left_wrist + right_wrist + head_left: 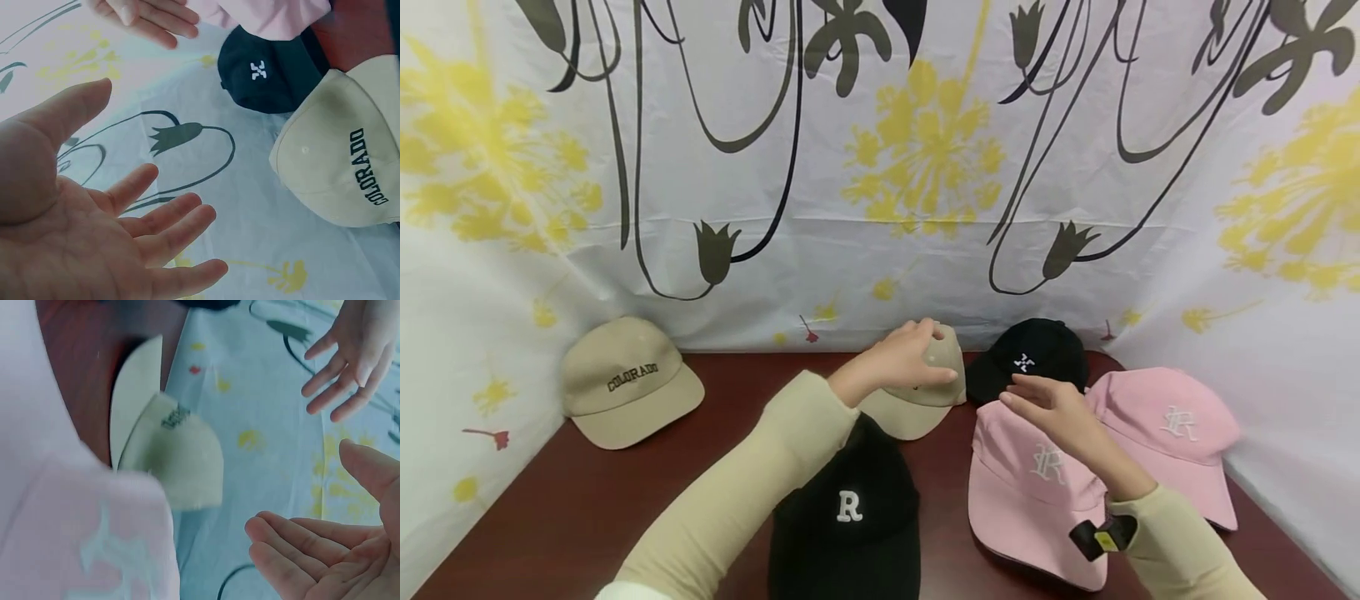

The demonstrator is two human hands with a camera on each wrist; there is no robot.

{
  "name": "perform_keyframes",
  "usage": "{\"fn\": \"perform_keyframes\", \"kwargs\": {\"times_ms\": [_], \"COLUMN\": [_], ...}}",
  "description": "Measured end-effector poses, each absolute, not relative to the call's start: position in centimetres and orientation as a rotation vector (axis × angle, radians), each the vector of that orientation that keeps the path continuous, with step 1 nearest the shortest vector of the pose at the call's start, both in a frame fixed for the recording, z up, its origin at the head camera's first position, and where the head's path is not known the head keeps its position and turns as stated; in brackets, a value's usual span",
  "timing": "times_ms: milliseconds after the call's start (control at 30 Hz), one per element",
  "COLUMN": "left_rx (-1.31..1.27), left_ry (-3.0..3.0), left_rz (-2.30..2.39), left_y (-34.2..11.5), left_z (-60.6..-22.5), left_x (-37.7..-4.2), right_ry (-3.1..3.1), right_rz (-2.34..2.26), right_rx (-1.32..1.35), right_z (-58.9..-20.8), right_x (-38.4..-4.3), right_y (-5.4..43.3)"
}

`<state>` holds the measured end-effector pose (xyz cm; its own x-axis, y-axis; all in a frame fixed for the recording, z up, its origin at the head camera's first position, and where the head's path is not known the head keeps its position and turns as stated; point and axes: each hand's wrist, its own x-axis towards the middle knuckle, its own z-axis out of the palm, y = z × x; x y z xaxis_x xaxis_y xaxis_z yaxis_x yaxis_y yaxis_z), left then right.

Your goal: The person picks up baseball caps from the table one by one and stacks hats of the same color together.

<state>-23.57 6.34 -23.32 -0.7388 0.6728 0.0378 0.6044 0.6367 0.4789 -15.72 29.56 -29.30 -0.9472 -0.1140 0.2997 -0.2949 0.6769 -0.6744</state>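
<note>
My left hand (pixel 895 360) reaches out with fingers spread and holds nothing; it overlaps a beige cap (pixel 913 415) at the back middle. In the left wrist view that beige cap (pixel 337 150), lettered COLORADO, stands apart from the left palm (pixel 81 250). My right hand (pixel 1063 421), also bare, hovers over a pink cap (pixel 1026 508) with a white R. The right wrist view shows the right hand (pixel 331 556) palm up with straight fingers, facing the left hand (pixel 359 359) across a gap. A black cap (pixel 1033 354) with a small white emblem sits just behind the right fingertips.
Another beige COLORADO cap (pixel 628 379) lies at the left back. A black cap (pixel 846 533) with a white R is in front, partly under the left forearm. A second pink cap (pixel 1165 425) sits at the right. Patterned white cloth (pixel 850 183) walls the dark red table (pixel 550 517).
</note>
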Motion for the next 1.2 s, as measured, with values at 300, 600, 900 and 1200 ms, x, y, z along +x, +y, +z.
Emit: {"fn": "perform_keyframes", "kwargs": {"times_ms": [300,600,900,1200], "left_rx": [0.964,0.987,0.832,0.756], "left_ry": [2.684,2.693,2.622,2.497], "left_rz": [0.624,0.664,0.743,0.923], "left_y": [11.5,16.4,20.2,23.3], "left_z": [-22.7,-23.9,-26.7,-32.5], "left_x": [-25.8,-28.4,-31.1,-35.6], "right_ry": [-2.757,-2.85,-2.95,-3.005], "right_rz": [1.044,1.003,1.103,1.089], "right_rx": [0.165,-0.02,-0.307,-0.339], "right_z": [-28.1,-28.1,-29.6,-31.9], "right_x": [-16.4,-18.7,-20.5,-22.1], "right_y": [33.4,37.0,39.9,41.3]}}
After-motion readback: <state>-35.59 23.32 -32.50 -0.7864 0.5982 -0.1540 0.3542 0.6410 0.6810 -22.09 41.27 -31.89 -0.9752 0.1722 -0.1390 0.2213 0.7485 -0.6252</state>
